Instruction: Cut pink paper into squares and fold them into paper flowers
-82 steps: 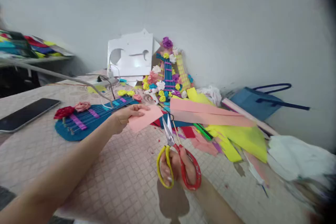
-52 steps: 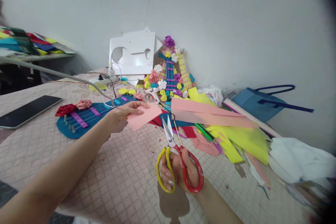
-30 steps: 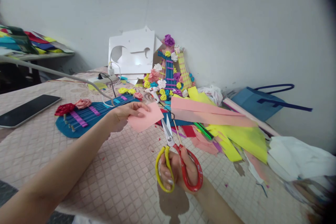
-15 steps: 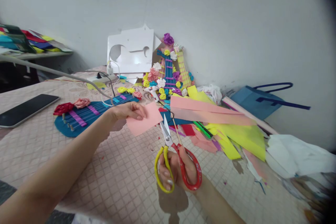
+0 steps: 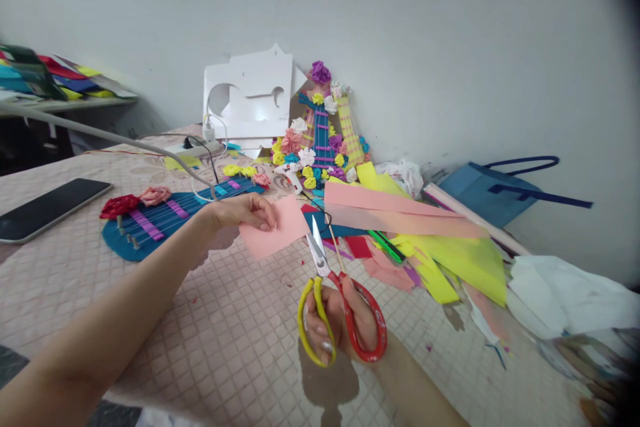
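My left hand (image 5: 250, 212) pinches a square piece of pink paper (image 5: 285, 230) by its left side, above the table. In my right hand (image 5: 340, 320) are scissors (image 5: 320, 259) with one yellow and one red handle; the blades are slightly apart, pointing up and away from me. Their tips come close to the paper's right edge; whether they touch cannot be made out. A thin wooden stick (image 5: 335, 243) shows behind the scissors, its lower end hidden at my right hand. Beyond my left forearm lies a blue guitar-shaped craft (image 5: 131, 250) with paper flowers and strings.
Pink paper strips (image 5: 395, 210), yellow sheets (image 5: 460, 260) and a green cutter (image 5: 387, 247) lie to the right. A white glue gun (image 5: 291, 177) stands before flowered guitar crafts (image 5: 321, 140). A phone (image 5: 55, 209) is at left; a cable (image 5: 115, 137) crosses above the table. A blue bag (image 5: 487, 193) leans by the wall.
The scissors have shifted a little to the right and their handles have tilted slightly. My left hand and the pink paper have hardly moved.
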`<state>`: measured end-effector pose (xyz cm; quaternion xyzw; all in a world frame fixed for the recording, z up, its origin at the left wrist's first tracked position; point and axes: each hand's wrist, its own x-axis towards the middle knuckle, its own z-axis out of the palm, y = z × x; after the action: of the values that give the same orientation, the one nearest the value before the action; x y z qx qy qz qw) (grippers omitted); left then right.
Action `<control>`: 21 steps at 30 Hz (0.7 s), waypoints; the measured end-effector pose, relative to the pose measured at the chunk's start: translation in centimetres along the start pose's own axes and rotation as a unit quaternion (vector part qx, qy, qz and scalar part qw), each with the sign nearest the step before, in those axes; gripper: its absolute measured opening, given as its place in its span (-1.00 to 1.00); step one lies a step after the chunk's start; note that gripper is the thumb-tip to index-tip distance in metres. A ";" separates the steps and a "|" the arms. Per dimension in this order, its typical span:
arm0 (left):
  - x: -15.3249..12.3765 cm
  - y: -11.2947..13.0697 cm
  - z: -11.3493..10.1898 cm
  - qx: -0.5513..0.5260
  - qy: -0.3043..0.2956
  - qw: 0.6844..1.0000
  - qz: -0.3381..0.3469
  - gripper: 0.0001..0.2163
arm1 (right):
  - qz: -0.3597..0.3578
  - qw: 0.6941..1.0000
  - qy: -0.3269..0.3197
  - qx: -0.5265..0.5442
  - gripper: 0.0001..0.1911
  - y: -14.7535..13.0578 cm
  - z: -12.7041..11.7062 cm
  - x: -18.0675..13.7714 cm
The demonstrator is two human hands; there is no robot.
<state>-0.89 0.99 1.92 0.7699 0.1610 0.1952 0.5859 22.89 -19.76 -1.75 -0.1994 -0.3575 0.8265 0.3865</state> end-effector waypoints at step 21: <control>0.0 -0.2 -0.3 0.044 0.014 0.999 -0.009 -0.89 | 0.008 0.999 0.015 0.040 -0.35 0.4 -0.6 0.2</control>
<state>-1.01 1.29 1.80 0.7906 0.1852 0.1935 0.5507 22.94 -19.55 -2.52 -0.1991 -0.3169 0.8400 0.3928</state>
